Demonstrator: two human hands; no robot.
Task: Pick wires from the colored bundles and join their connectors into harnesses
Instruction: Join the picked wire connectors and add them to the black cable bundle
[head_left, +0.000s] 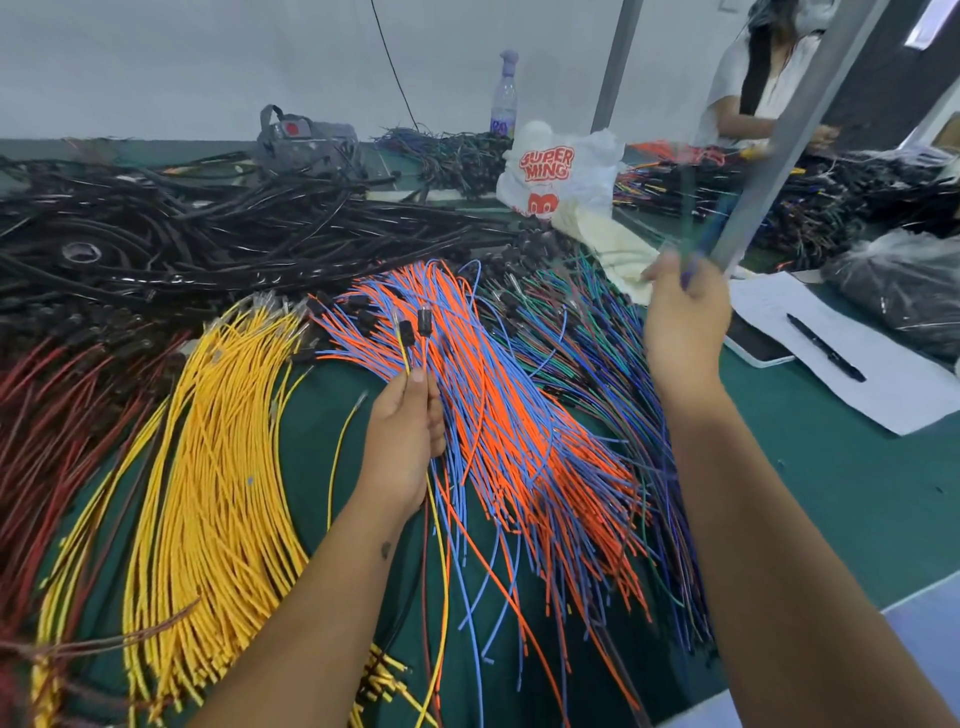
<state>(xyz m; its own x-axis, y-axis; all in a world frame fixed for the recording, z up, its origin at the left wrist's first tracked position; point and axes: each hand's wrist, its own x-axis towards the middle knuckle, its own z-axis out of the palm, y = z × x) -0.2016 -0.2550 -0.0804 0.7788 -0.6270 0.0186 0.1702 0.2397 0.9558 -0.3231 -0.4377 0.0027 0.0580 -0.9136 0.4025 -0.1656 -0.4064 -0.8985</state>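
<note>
Wires (410, 358) with black connectors (415, 325) stand pinched in your left hand (402, 441) above the orange-blue bundle (509, 415). Farther out, your right hand (683, 322) holds its grip clamped on blurred green-blue wires (693, 228), raised above the table (831, 478).

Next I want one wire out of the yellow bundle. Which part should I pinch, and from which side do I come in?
Probably pinch near a terminal end at the far top of the yellow bundle, where the tips fan apart and single wires separate. Come from above and draw it out along its length. Mid-bundle strands lie packed and crossed, so there you would likely grab several.
</note>
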